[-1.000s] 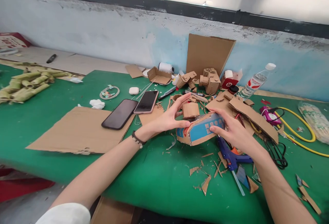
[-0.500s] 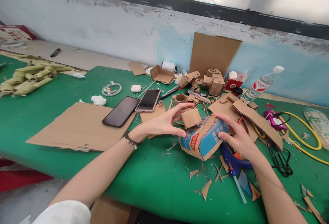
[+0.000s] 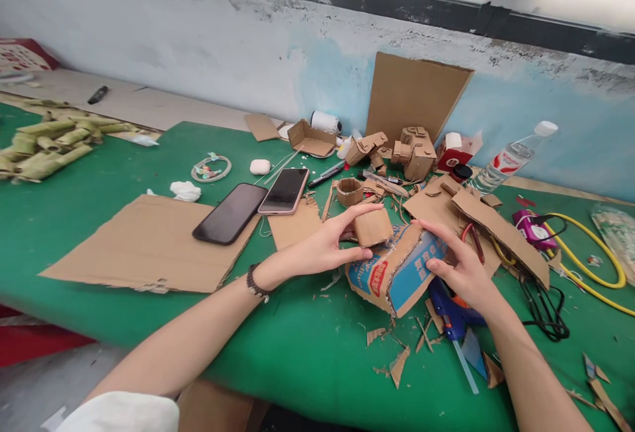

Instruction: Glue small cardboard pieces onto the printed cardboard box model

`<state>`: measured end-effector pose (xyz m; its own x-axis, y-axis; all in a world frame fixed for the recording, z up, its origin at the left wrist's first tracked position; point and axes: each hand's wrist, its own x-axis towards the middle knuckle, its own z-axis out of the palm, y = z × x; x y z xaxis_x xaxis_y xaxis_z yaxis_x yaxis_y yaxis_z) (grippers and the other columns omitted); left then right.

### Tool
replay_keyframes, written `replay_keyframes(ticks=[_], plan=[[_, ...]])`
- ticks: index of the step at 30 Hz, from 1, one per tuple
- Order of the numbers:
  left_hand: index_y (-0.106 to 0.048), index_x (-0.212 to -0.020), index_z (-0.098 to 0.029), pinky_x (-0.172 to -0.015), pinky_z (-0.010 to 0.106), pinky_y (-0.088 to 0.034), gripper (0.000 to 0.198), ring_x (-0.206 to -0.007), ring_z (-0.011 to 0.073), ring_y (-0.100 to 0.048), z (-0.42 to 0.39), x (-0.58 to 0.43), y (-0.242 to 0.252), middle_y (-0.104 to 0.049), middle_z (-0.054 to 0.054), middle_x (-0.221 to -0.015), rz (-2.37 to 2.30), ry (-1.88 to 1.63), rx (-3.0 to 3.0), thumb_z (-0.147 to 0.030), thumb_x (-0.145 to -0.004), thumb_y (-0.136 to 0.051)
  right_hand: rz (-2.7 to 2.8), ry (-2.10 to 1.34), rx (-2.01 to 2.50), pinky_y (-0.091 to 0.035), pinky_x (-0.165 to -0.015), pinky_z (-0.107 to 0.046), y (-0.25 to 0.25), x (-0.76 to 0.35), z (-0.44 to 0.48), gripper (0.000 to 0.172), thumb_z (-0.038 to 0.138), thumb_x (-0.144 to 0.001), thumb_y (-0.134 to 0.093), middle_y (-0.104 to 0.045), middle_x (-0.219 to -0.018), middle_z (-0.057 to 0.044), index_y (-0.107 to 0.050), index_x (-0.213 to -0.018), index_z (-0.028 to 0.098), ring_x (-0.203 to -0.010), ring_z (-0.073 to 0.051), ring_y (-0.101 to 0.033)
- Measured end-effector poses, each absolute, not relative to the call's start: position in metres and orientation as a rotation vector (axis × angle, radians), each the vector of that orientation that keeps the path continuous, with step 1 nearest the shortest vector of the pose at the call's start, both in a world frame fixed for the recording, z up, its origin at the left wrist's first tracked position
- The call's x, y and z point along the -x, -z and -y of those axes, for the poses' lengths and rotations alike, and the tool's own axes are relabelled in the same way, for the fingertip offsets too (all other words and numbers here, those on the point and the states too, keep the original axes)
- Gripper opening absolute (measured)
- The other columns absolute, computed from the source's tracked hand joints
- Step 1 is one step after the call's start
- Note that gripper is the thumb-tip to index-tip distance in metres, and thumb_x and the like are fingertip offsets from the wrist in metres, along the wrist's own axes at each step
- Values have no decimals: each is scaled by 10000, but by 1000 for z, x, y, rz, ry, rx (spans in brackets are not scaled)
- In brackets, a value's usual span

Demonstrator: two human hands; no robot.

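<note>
My left hand pinches a small brown cardboard block between fingers and thumb. The block rests on the top of a torn cardboard box piece with blue and red print. My right hand grips that printed piece from the right side, thumb on the blue face. The piece stands tilted on the green table. A dark bead bracelet sits on my left wrist.
Two phones lie on a flat cardboard sheet to the left. A blue glue gun lies under my right wrist. Cardboard models, scraps, a water bottle, yellow hose and black cables crowd the right.
The printed cardboard piece has been tipped up from lying flat to tilted. My left fingers have closed onto the small block. The camera shifted slightly.
</note>
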<state>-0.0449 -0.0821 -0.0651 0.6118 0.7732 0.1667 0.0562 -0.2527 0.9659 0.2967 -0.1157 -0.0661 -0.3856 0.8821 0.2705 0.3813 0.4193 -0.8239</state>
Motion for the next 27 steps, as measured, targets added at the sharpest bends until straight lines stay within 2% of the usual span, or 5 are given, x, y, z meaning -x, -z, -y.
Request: replay_keyframes(ticks=[3,7,12,19,27], plan=[[-449,-1761,-339,-1278,486,-616,813,-1574,340,-665,88,39,64,-489,148,-1836,-705,-818,-1717,-408,-1050,-837,1959,-860,1062,-508,-1346,-500,68,-298,116,611,609,-1098,-768,-648,-1740,-65,-661,-1659,391,-1617,-363,-605],[-489,-1728,-335,-1349,543,-549,738,-1674,384,-546,94,34,61,-404,146,-1879,-763,-891,-1796,-412,-1064,-803,1964,-838,1055,-533,-1324,-492,70,-297,115,608,621,-1102,-757,-652,-1737,-52,-655,-1663,409,-1605,-363,-619],[-437,-1769,-367,-1358,597,-541,832,-1691,416,-524,94,37,64,-401,137,-1889,-745,-850,-1785,-517,-1050,-828,1958,-833,1064,-544,-1320,-511,70,-297,115,629,653,-1098,-743,-658,-1730,-67,-663,-1662,387,-1605,-382,-620],[-418,-1799,-365,-1450,659,-378,860,-1766,430,-404,93,42,64,-404,134,-1895,-740,-821,-1966,-625,-1063,-778,1974,-820,1031,-534,-1327,-466,72,-299,114,596,595,-1109,-761,-660,-1730,-30,-646,-1673,439,-1597,-342,-633],[-252,-1857,-409,-1457,705,-329,1453,-1820,489,-237,93,49,57,-267,181,-1938,-701,-745,-2176,-688,-689,-1069,1924,-817,1044,-556,-1306,-500,73,-296,113,616,639,-1087,-772,-695,-1693,-71,-697,-1639,376,-1569,-371,-657]])
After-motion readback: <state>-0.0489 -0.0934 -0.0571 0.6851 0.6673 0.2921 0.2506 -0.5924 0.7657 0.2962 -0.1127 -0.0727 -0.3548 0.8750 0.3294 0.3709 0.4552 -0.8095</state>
